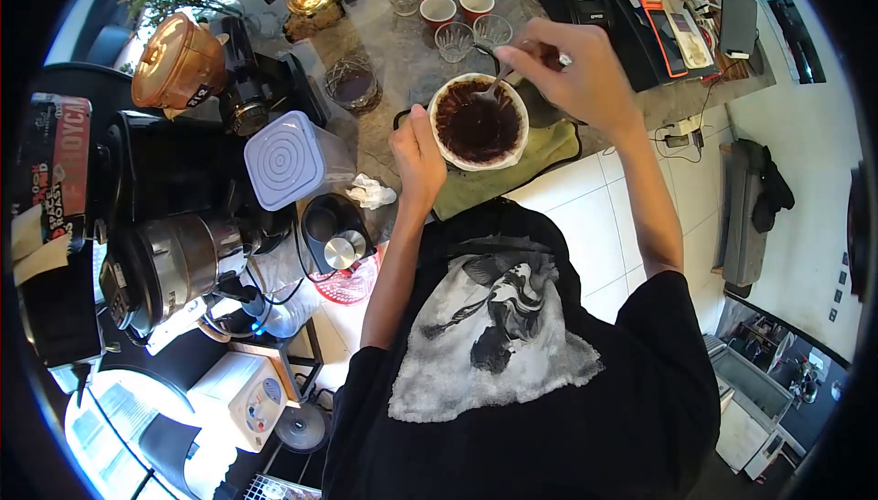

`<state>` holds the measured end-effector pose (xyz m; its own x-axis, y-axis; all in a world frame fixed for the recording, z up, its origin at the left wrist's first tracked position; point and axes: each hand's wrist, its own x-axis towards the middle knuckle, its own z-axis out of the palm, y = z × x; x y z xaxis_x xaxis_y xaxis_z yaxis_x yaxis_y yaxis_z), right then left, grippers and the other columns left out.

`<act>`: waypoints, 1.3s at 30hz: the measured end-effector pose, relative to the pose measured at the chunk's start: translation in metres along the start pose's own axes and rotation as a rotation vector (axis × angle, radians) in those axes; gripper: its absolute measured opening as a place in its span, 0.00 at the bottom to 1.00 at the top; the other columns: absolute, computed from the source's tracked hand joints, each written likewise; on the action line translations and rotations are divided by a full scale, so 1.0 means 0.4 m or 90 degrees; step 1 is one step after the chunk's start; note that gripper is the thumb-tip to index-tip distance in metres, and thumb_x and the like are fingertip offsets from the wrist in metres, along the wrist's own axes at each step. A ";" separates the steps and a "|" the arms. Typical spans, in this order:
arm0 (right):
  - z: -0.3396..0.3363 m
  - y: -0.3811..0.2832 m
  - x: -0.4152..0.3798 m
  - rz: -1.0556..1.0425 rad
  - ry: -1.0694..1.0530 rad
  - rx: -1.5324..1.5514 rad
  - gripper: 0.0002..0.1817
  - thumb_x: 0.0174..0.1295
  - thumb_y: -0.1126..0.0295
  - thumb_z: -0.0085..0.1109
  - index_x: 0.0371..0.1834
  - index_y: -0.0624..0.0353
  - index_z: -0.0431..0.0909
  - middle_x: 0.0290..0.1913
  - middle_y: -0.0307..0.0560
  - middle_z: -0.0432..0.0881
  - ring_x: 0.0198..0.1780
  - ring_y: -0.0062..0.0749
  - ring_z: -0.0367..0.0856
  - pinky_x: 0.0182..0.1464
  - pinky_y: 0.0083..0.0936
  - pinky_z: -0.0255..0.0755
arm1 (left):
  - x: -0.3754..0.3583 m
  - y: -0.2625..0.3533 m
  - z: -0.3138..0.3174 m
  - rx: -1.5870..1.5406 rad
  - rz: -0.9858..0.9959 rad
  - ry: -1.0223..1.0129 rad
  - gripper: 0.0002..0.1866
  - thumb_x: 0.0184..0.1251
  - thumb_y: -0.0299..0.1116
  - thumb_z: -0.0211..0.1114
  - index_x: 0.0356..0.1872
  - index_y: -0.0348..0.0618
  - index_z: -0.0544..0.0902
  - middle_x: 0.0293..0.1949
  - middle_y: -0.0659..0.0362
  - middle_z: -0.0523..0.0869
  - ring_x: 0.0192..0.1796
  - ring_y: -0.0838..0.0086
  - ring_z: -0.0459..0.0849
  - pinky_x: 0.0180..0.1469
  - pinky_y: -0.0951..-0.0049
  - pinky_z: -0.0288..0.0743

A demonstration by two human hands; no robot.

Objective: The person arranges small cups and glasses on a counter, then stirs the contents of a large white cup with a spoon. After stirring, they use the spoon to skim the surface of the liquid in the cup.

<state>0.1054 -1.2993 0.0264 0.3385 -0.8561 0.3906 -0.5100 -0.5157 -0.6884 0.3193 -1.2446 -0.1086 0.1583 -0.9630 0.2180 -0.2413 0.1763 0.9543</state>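
Note:
A white paper coffee filter (516, 141) shows at the counter's near edge, dark wet coffee grounds coating its inside. What supports it underneath is hidden. My left hand (419, 157) grips its left side, thumb up by the rim and fingers curled. Over the upper right, my right hand (585, 70) pinches a metal spoon (491, 93) whose lower end reaches down into the filter. An olive green cloth (512, 180) lies beneath and in front of it. To the left stands a cut-glass vessel (353, 86) with dark liquid.
Behind are two red-and-white cups (438, 10) and several clear glasses (455, 43). At left are a lidded plastic container (285, 160), a crumpled tissue (371, 192), a small black device with a silver knob (340, 242) and a grinder-like machine (165, 267). A black printer (576, 1) stands at right.

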 end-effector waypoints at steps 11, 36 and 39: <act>-0.022 0.014 -0.017 0.078 -0.020 0.003 0.11 0.63 0.66 0.65 0.33 0.63 0.78 0.22 0.46 0.80 0.22 0.31 0.78 0.30 0.25 0.72 | 0.000 0.003 0.003 0.009 0.012 0.013 0.24 0.81 0.35 0.47 0.22 0.31 0.71 0.14 0.51 0.70 0.18 0.72 0.66 0.24 0.62 0.59; 0.028 -0.005 -0.012 0.075 -0.013 -0.051 0.10 0.61 0.69 0.65 0.31 0.65 0.76 0.20 0.51 0.78 0.21 0.39 0.78 0.29 0.28 0.72 | 0.002 0.011 -0.002 0.017 0.003 0.008 0.24 0.81 0.35 0.47 0.21 0.31 0.71 0.14 0.49 0.69 0.17 0.65 0.65 0.24 0.60 0.59; 0.026 -0.009 -0.010 0.084 -0.018 -0.038 0.10 0.61 0.69 0.64 0.31 0.65 0.76 0.20 0.51 0.78 0.21 0.41 0.77 0.28 0.30 0.71 | 0.002 -0.007 0.001 0.021 0.019 0.020 0.24 0.81 0.35 0.47 0.21 0.31 0.71 0.14 0.49 0.69 0.17 0.66 0.66 0.24 0.60 0.59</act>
<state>0.1142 -1.2936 0.0210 0.2872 -0.9155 0.2817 -0.5977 -0.4010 -0.6942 0.3198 -1.2459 -0.1110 0.1809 -0.9504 0.2530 -0.2783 0.1972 0.9400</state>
